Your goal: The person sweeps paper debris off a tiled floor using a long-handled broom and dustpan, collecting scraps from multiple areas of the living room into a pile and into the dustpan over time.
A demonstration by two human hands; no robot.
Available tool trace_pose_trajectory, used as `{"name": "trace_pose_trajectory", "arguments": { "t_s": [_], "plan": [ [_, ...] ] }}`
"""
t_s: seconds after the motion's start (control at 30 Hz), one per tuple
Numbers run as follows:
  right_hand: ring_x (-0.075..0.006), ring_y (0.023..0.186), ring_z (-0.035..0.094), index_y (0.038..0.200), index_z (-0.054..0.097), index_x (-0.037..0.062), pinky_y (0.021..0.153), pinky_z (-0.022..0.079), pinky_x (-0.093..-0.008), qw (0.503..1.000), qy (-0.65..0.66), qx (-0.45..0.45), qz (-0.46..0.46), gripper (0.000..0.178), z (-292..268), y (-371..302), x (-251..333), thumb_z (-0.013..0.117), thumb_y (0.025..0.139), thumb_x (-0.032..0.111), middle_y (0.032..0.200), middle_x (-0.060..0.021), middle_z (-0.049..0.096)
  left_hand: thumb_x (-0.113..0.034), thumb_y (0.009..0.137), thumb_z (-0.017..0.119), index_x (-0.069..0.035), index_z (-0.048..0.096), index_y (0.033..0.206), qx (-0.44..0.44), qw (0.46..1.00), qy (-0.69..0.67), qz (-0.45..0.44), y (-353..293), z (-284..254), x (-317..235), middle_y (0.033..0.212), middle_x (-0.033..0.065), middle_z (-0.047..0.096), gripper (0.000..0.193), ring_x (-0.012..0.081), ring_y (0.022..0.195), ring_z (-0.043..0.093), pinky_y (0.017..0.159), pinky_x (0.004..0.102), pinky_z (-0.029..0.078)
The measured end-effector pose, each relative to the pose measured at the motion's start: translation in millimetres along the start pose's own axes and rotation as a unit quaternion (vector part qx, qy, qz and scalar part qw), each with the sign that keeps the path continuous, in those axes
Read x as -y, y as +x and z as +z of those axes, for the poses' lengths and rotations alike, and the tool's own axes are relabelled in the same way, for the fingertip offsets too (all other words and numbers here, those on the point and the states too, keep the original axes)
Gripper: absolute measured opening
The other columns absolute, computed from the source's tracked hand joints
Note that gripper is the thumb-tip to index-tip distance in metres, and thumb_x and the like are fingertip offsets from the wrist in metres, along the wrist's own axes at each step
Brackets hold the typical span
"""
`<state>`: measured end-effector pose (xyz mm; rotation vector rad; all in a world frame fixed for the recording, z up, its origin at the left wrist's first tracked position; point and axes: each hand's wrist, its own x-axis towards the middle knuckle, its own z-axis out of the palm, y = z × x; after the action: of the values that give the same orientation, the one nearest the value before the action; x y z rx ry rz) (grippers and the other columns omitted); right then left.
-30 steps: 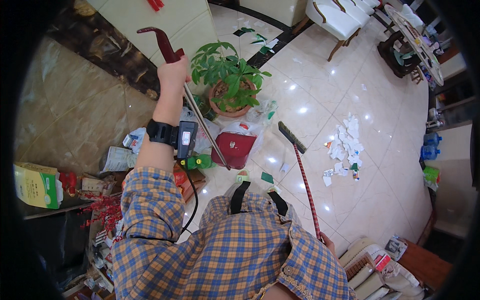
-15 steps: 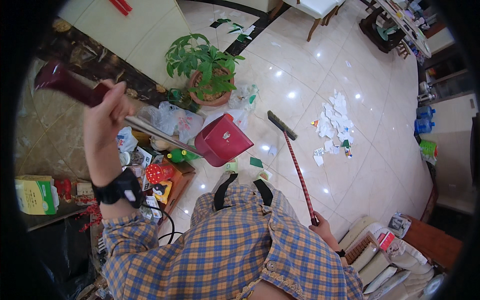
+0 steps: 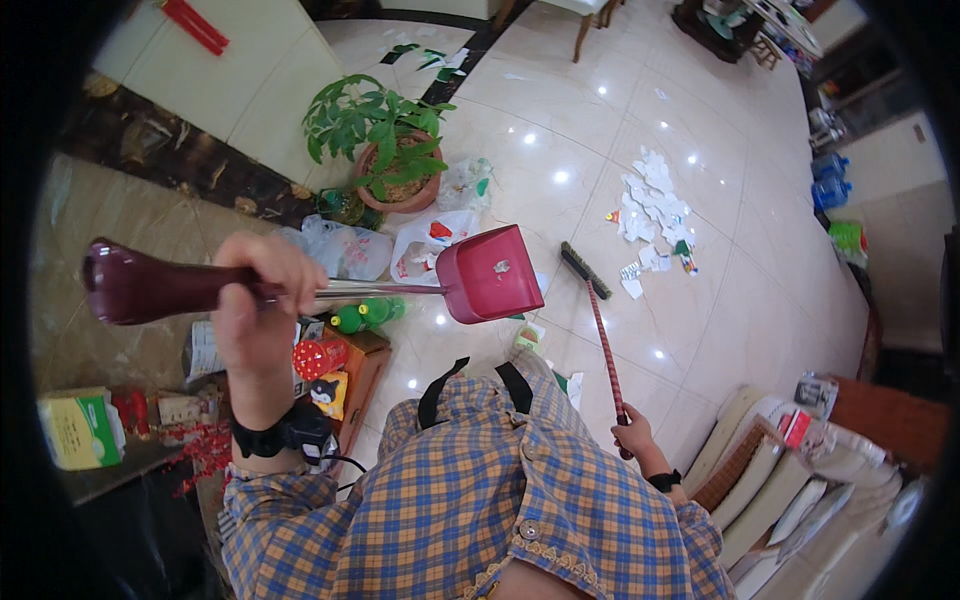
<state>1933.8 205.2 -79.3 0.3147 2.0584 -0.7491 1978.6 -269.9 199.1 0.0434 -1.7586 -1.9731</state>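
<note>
My left hand [image 3: 262, 290] is closed round the dark red handle of a long-handled dustpan [image 3: 490, 278]. Its red pan hangs in front of me, near the bagged things by the potted plant, with a small pale scrap inside. Off to my right, my right hand [image 3: 632, 432] grips the top of a broom [image 3: 603, 345] with a red striped stick. The broom's dark bristle head [image 3: 585, 270] is down at the floor. Just beyond it lies a spread of torn white paper [image 3: 655, 210], with a few coloured bits among the pieces.
A potted plant [image 3: 400, 165] stands ahead to the left, with plastic bags [image 3: 350, 250] beside it. Green bottles [image 3: 368, 313] and a red dotted jar [image 3: 318, 357] are near a wooden box at my left. More scraps [image 3: 440, 65] lie farther off. A cushioned sofa [image 3: 760, 470] is at right.
My left hand has come lower and the dustpan has swung right, its handle now nearly level. The broom head has shifted slightly toward the torn paper in view.
</note>
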Motion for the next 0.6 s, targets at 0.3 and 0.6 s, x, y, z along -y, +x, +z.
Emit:
{"name": "trace_pose_trajectory", "arguments": {
  "t_s": [0.3,0.6],
  "plan": [
    [-0.015,0.048,0.049,0.126,0.02,0.0096,0.039,0.041,-0.0288,0.909,0.385,0.071,0.142,0.057,97,-31,-11,0.046,0.075,0.0,0.07,-0.0116,0.052,-0.012,0.077,0.05,-0.002,0.05,0.083,0.095,0.982,-0.003,-0.165,-72,-47,87,0.07,0.0027,0.049,0.012,0.0087,0.064,0.045,0.059,0.0208,0.037],
    [-0.0113,0.041,0.042,0.109,0.041,0.0065,0.032,0.035,-0.026,0.973,0.209,-0.005,0.095,0.037,148,-56,-15,0.05,0.073,0.002,0.058,-0.0045,0.046,-0.004,0.073,0.055,-0.002,0.053,0.072,-0.057,0.982,0.039,-0.173,-149,-54,172,0.062,-0.0021,0.048,0.003,0.0057,0.056,0.043,0.051,0.0198,0.035]
  ]
}}
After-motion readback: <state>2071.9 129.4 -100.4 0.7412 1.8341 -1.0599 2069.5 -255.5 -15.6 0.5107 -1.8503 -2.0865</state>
